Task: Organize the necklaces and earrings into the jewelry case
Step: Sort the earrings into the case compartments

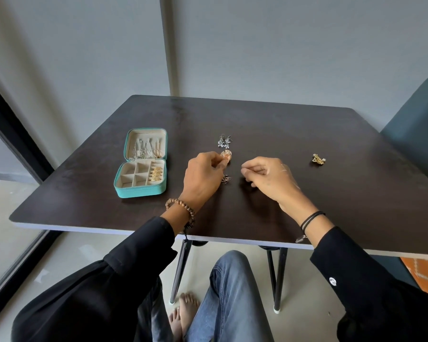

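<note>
A teal jewelry case (124, 188) lies open on the left of the dark table (307, 134). Necklaces (143, 150) hang in its lid, and gold earrings (156, 174) fill the right slots of its tray. My left hand (203, 177) pinches a rose-gold earring (226, 155) at the table's middle. A small dark earring (226, 179) lies just beside that hand. My right hand (267, 177) rests close by with its fingers curled; whether it holds anything is hidden. A silver beaded earring pair (224, 141) lies behind the hands. A gold earring (318, 159) sits alone to the right.
A dark blue chair (415, 124) stands at the table's right side. A grey wall runs behind the table, and a black window frame (15, 134) runs along the left. My legs and bare feet are under the near edge.
</note>
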`<act>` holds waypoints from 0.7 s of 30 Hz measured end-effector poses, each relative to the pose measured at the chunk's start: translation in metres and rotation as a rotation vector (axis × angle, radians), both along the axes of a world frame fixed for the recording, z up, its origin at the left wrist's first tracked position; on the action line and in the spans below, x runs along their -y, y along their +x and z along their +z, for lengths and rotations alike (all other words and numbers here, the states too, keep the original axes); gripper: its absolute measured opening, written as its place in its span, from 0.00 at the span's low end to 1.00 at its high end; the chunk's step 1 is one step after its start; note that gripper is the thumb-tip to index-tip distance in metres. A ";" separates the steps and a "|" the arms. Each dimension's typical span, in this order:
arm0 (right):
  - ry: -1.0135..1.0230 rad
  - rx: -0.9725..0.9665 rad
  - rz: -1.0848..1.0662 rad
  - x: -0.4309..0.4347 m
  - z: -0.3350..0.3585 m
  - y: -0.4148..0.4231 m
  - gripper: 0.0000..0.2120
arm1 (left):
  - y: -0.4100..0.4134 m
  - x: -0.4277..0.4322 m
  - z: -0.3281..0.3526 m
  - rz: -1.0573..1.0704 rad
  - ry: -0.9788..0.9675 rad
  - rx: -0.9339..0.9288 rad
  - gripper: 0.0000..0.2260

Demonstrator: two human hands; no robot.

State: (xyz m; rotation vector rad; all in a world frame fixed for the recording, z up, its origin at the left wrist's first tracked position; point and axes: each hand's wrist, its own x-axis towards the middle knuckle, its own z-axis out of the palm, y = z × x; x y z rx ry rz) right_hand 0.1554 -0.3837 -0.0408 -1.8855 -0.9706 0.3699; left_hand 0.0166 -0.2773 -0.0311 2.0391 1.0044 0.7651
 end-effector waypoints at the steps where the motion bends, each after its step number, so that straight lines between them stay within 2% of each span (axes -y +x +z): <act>1: 0.006 -0.004 -0.013 0.004 0.001 0.005 0.05 | 0.005 0.004 0.002 -0.016 -0.003 0.011 0.08; 7: 0.023 -0.027 -0.114 0.035 0.003 0.045 0.03 | 0.051 0.034 0.011 -0.196 -0.050 0.047 0.07; 12: 0.015 0.019 -0.265 0.063 0.003 0.085 0.02 | 0.101 0.058 0.001 -0.312 -0.180 0.040 0.08; 17: -0.009 0.030 -0.449 0.080 -0.003 0.125 0.11 | 0.146 0.070 -0.008 -0.323 -0.232 0.046 0.10; 21: 0.001 0.028 -0.461 0.082 -0.009 0.145 0.16 | 0.171 0.069 -0.012 -0.300 -0.164 0.070 0.10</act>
